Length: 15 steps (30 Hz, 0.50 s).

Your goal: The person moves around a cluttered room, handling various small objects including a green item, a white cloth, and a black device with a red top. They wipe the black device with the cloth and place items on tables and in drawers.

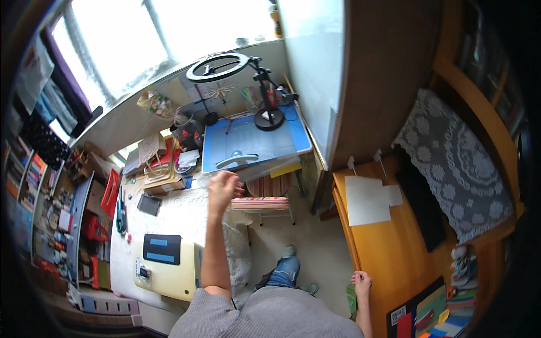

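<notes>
My left hand (225,187) is raised over the corner of the white-covered table (190,211), its fingers curled, close to the near edge of a blue-topped desk (253,135). Clear plastic film (266,170) runs along that edge beside the fingers; whether they grip it is not plain. Low at my right side, my right hand (362,279) has bent fingers at the edge of the orange-brown wooden desk (380,253). A green item (351,301) hangs just below it, and I cannot tell if the hand holds it.
A ring light (217,67) on a black stand rises from the blue desk. A striped cushioned chair (260,203) stands in front, partly under it. A cream machine (167,274) and stacked boxes (165,185) occupy the left table. White paper (367,203) lies on the wooden desk.
</notes>
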Motion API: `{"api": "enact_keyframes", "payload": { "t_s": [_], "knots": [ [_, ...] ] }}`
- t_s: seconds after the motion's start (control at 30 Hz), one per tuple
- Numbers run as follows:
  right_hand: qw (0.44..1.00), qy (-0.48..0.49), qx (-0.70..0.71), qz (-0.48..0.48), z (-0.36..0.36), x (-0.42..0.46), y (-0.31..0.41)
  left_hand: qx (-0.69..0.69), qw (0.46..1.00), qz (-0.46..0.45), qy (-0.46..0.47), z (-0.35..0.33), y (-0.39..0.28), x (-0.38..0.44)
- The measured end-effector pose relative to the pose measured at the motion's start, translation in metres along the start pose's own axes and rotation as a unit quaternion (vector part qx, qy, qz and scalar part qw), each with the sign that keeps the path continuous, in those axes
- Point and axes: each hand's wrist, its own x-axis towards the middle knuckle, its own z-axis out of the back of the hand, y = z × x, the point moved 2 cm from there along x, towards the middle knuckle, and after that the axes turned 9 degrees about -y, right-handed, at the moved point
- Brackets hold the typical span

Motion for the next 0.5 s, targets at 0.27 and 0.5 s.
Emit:
{"api": "enact_keyframes", "payload": {
  "t_s": [0.27,0.5],
  "knots": [
    [0.993,0.100,-0.050,0.046,-0.072,0.029,0.046,0.053,0.974,-0.071,-0.209,0.067,0.000,0.088],
    [0.978,0.128,-0.142,0.086,-0.154,0.061,0.115,0.037,0.956,-0.189,-0.222,0.015,0.000,0.249]
  ]
}}
